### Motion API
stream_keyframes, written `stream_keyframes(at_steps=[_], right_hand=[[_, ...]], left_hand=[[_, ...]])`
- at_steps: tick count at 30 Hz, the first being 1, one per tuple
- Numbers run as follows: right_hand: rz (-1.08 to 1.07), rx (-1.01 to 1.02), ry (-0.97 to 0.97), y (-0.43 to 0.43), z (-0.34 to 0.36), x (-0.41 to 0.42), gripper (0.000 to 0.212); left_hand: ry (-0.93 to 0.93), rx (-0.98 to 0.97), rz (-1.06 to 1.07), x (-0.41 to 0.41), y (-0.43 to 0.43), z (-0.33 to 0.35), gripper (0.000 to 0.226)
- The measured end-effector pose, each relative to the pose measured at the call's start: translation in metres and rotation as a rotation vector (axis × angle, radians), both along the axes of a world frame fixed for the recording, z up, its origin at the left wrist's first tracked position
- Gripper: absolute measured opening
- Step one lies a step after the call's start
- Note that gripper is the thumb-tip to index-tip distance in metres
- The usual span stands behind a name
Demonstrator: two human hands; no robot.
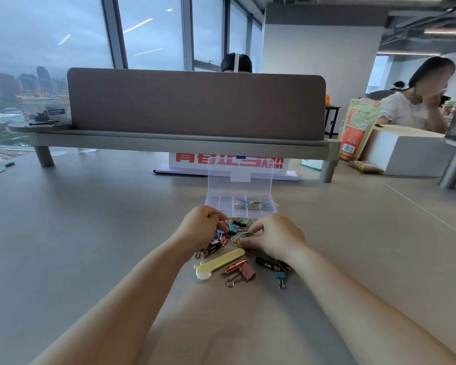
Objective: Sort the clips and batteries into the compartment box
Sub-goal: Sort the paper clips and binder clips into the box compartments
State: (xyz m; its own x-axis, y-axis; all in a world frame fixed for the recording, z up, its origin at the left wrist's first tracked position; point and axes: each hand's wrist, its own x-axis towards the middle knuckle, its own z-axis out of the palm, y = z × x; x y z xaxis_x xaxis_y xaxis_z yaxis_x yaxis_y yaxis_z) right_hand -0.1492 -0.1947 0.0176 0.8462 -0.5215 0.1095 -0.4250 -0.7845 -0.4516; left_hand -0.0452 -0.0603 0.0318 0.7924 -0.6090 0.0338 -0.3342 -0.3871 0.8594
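we curl our left hand [203, 229] and right hand [278, 241] over the loose clips [238, 234], just before the open compartment box [216, 202]; batteries [267, 264] lie nearer us.

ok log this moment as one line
status: mid-sort | left hand: fingers in clip pile, grip unclear | right hand: same pile, grip unclear | compartment box: open, paper clips in one compartment | batteries: on table
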Motion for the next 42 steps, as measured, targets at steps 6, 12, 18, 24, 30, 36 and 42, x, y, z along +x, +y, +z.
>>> stream_keyframes(at_steps=[6,12,18,24,30,36,42], right_hand=[[0.04,0.043,-0.03,0.002,-0.001,0.003,0.04],[0.066,0.075,-0.027,0.001,-0.001,0.004,0.019],[0.148,0.072,0.025,-0.002,-0.002,0.007,0.034],[0.155,-0.021,-0.017,0.0,-0.002,0.007,0.016],[0.173,-0.188,0.031,0.007,0.0,0.004,0.016],[0.156,-0.138,0.203,0.008,0.005,0.007,0.015],[0.131,-0.198,0.208,0.01,0.003,0.003,0.019]], left_hand=[[-0.141,0.079,-0.036,0.004,0.001,-0.006,0.026],[-0.418,0.28,0.016,0.007,0.007,-0.006,0.011],[-0.454,0.33,0.015,0.017,0.022,0.0,0.005],[-0.461,0.352,0.036,0.026,0.026,-0.003,0.008],[-0.511,0.382,0.059,0.025,0.023,-0.008,0.016],[-0.555,0.458,0.044,0.016,0.013,-0.012,0.023],[-0.537,0.481,0.043,0.014,0.007,-0.013,0.012]])
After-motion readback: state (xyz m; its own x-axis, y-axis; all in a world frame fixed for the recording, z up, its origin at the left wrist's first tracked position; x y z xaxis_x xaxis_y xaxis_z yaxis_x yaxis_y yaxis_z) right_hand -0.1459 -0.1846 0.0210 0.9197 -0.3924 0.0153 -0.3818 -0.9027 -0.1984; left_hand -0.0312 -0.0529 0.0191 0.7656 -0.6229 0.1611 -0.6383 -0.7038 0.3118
